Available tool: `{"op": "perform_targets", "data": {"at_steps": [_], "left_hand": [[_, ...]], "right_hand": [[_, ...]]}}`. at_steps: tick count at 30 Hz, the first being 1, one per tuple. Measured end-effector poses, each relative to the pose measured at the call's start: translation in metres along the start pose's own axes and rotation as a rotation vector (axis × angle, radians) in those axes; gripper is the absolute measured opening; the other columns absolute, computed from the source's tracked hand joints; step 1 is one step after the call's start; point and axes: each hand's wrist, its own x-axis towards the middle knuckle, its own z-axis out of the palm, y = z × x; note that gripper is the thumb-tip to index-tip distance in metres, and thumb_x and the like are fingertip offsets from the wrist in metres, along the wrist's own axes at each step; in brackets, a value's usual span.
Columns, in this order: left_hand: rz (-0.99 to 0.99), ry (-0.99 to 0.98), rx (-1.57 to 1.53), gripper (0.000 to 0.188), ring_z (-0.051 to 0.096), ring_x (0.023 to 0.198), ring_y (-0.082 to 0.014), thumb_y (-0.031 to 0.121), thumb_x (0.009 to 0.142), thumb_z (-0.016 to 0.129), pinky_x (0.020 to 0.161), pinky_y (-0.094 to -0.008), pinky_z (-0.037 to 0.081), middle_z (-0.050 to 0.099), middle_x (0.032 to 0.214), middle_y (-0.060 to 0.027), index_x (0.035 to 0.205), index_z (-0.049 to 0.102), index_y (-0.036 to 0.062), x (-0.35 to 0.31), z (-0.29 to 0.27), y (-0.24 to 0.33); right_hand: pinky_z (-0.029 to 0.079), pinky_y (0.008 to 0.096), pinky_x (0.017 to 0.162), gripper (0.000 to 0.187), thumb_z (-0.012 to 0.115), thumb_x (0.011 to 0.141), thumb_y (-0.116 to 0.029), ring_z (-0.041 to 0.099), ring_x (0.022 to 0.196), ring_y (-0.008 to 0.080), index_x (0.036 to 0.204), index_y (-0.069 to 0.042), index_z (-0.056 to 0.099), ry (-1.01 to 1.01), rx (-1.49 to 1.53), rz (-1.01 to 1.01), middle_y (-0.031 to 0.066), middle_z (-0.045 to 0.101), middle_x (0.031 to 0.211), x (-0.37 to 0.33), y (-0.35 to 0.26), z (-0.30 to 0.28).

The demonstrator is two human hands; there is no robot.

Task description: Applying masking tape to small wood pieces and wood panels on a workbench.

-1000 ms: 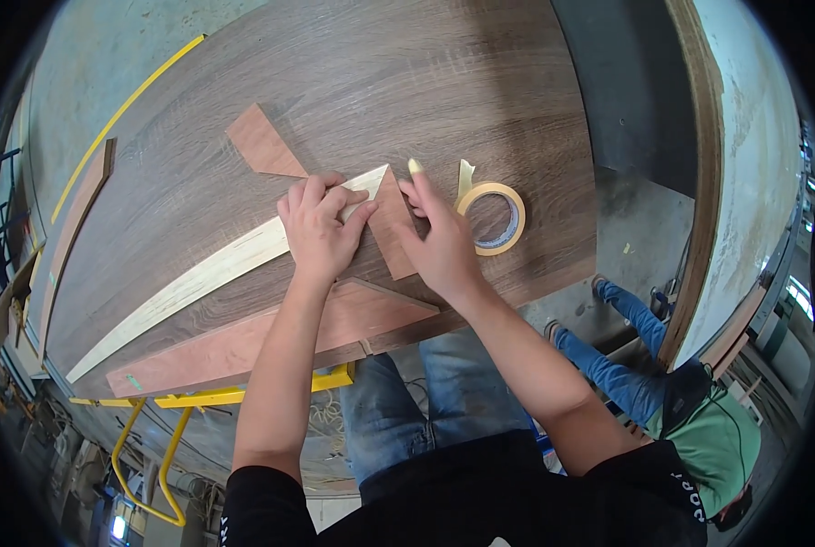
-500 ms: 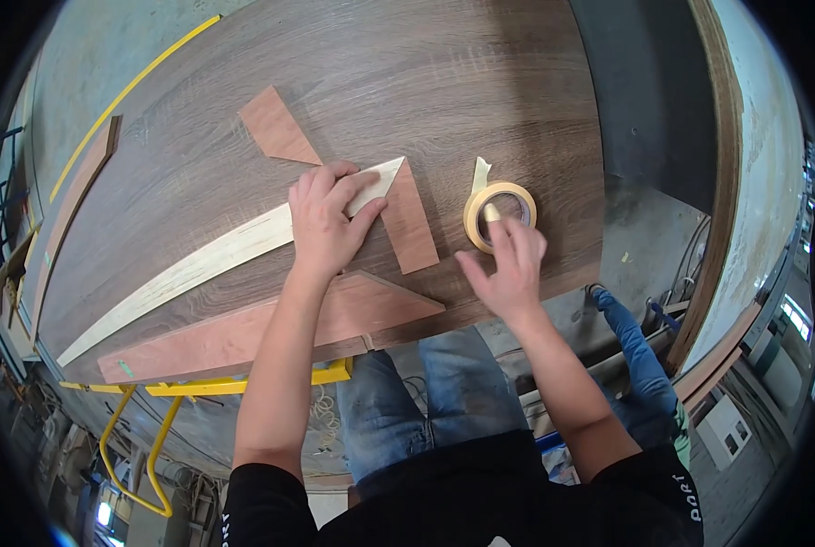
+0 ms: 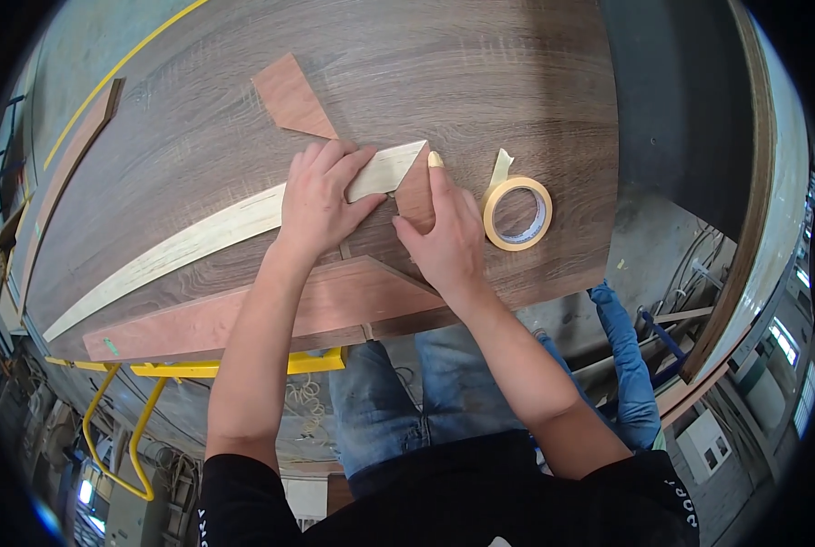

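A long, pale, curved wood strip (image 3: 198,235) tapers toward the left on the brown wood-grain tabletop. My left hand (image 3: 321,202) is closed across it near its right end, thumb on the near edge and fingers over the far edge. Against that slanted end lies a small reddish wood piece (image 3: 415,199). My right hand (image 3: 455,239) grips this piece, thumb at its left side and index finger along its right edge; the hand partly covers it. A yellowish wrap (image 3: 435,159) sits on the index fingertip. Right of that hand lies a masking tape roll (image 3: 545,205) with its end pulled loose.
Another reddish piece (image 3: 293,96) lies beyond my left hand. A long reddish board (image 3: 179,325) runs along the near edge, and a narrow curved board (image 3: 70,187) at far left. Yellow rails (image 3: 138,438) stand below the table. A person's jeans-clad leg (image 3: 628,356) shows at right.
My right hand has moved left from the tape roll to the small reddish piece. My left hand stays on the pale strip. The whole view has shifted slightly.
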Motion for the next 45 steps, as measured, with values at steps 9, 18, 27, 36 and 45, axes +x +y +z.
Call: {"op": "perform_targets", "data": {"at_steps": [9, 18, 27, 36, 45], "left_hand": [[-0.018, 0.018, 0.006, 0.059, 0.057, 0.102, -0.0265, 0.019, 0.064, 0.086, 0.087, -0.0387, 0.044, 0.064, 0.112, -0.0051, 0.119, 0.068, 0.0084, -0.001, 0.001, 0.005], [-0.101, 0.099, 0.185, 0.055, 0.056, 0.097, -0.0247, 0.051, 0.073, 0.078, 0.082, -0.0392, 0.038, 0.061, 0.104, -0.002, 0.112, 0.067, 0.0144, 0.01, 0.018, 0.033], [-0.102, 0.08, 0.18, 0.059, 0.056, 0.098, -0.0261, 0.059, 0.075, 0.075, 0.083, -0.0402, 0.038, 0.063, 0.105, -0.0029, 0.112, 0.066, 0.0147, 0.01, 0.022, 0.028], [-0.107, 0.074, 0.177, 0.06, 0.056, 0.099, -0.0258, 0.058, 0.073, 0.077, 0.084, -0.04, 0.038, 0.062, 0.105, -0.0032, 0.113, 0.066, 0.0158, 0.012, 0.019, 0.031], [-0.024, 0.233, 0.063, 0.046, 0.058, 0.103, -0.0267, 0.035, 0.077, 0.082, 0.089, -0.0406, 0.04, 0.065, 0.109, -0.0036, 0.115, 0.068, 0.0127, 0.007, 0.01, 0.025]], "right_hand": [[0.052, 0.0463, 0.088, 0.083, 0.082, 0.071, -0.007, 0.062, 0.101, 0.0401, 0.146, 0.001, 0.045, 0.047, -0.055, -0.069, 0.0237, 0.062, 0.129, 0.002, -0.002, 0.007], [0.053, 0.045, 0.084, 0.088, 0.085, 0.069, -0.01, 0.063, 0.096, 0.0372, 0.147, 0.0, 0.045, 0.023, 0.021, 0.012, 0.0212, 0.065, 0.122, 0.003, -0.003, 0.004], [0.052, 0.0444, 0.086, 0.087, 0.086, 0.074, -0.018, 0.062, 0.1, 0.0383, 0.147, 0.0, 0.044, -0.123, 0.084, 0.055, 0.0193, 0.065, 0.12, 0.004, -0.001, -0.02], [0.04, 0.0478, 0.098, 0.064, 0.081, 0.082, -0.019, 0.062, 0.097, 0.0348, 0.136, -0.001, 0.052, -0.011, -0.38, -0.107, 0.0144, 0.063, 0.101, -0.036, 0.058, -0.079], [0.053, 0.0321, 0.087, 0.074, 0.065, 0.08, 0.006, 0.07, 0.091, 0.0203, 0.15, 0.002, 0.041, -0.241, 0.359, -0.201, 0.0166, 0.074, 0.104, 0.005, 0.048, -0.123]]}}
